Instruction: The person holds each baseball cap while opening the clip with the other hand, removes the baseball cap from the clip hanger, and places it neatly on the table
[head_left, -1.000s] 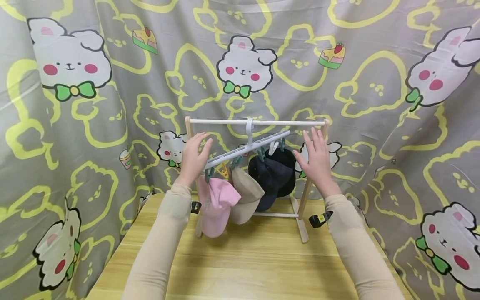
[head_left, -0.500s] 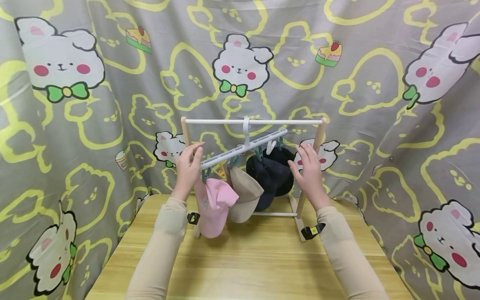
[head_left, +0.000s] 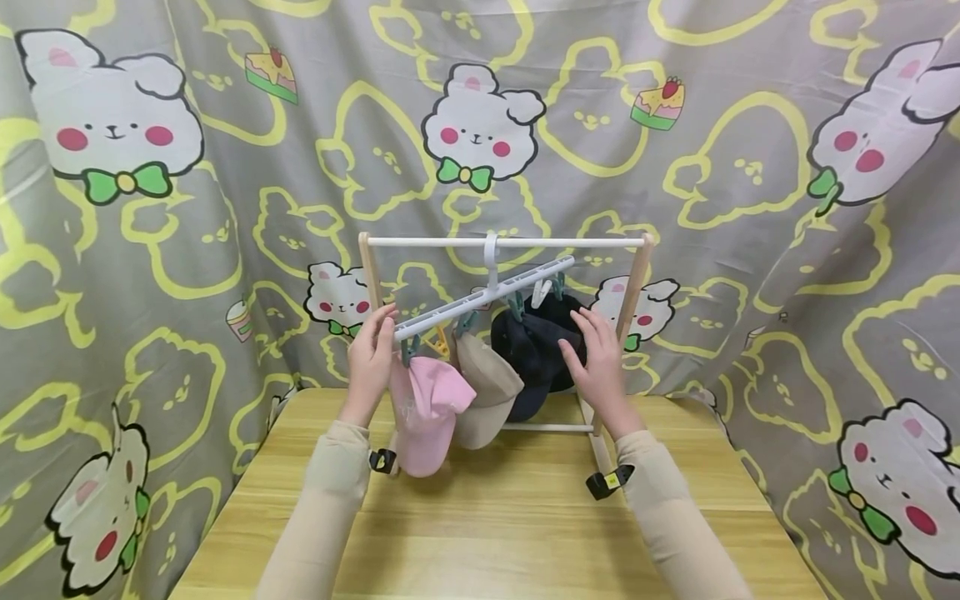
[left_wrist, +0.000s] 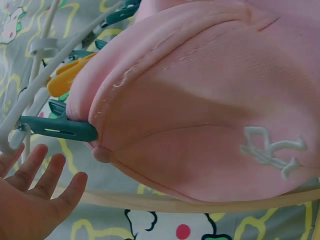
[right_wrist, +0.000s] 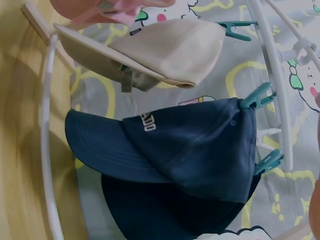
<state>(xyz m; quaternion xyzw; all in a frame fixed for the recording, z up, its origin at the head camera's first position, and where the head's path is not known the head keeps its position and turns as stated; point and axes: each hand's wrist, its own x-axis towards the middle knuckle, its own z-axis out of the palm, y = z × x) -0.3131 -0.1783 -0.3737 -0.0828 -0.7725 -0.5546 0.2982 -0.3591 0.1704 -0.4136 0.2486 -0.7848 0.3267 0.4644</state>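
A pale grey clip hanger (head_left: 483,298) hangs at a slant from the rack's top bar. Green pegs hold a pink cap (head_left: 427,417), a beige cap (head_left: 486,387), a navy cap (right_wrist: 195,145) and a black cap (right_wrist: 175,210). My left hand (head_left: 369,362) is at the hanger's near left end, fingers extended beside the green peg (left_wrist: 60,128) on the pink cap. My right hand (head_left: 598,362), fingers loosely spread, overlaps the black cap in the head view and holds nothing. Only a sliver of it shows in the right wrist view.
The rack has a white top bar (head_left: 427,242), wooden side posts (head_left: 636,283) and a lower white bar (head_left: 555,427). It stands on a wood-grain table (head_left: 480,525). A yellow peg (left_wrist: 67,77) and a white peg (head_left: 541,293) also hang from the hanger. A patterned curtain (head_left: 300,142) surrounds the table.
Both hands have moved down and inward. The left has come to the hanger's end; the right has shifted left from the rack's right post to in front of the black cap.
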